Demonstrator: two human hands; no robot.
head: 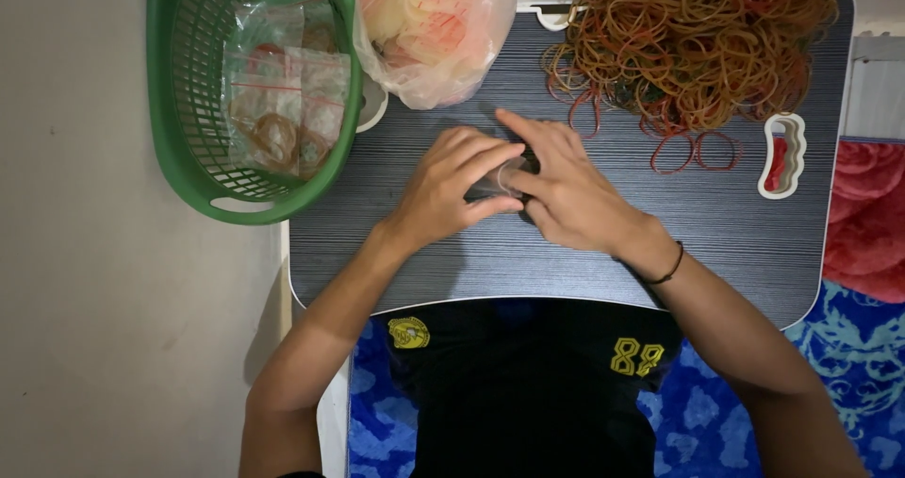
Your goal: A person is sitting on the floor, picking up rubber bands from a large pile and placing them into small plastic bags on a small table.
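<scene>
Both hands meet in the middle of the dark striped lap table (716, 223). The left hand (451, 188) is curled with its fingers closed over a small clear plastic bag (497, 180), and the right hand (564, 188) pinches the same bag from the other side, forefinger stretched forward. Whether the bag has anything in it I cannot tell; the fingers cover most of it.

Just beyond the right hand lies a big loose heap of brown, orange and red rubber bands (693, 40), with a few strays (698, 150) near its knuckles. A sleeve or wrist sweeping across could, I think, drag those strays off the table edge. Beyond the left hand a crumpled translucent plastic sack (434, 30) leans against a green slotted plastic basket (174, 110) holding filled little bags (283, 110). The thin bag looks slippery, so a loose pinch might let it slide out or tear at its mouth.
</scene>
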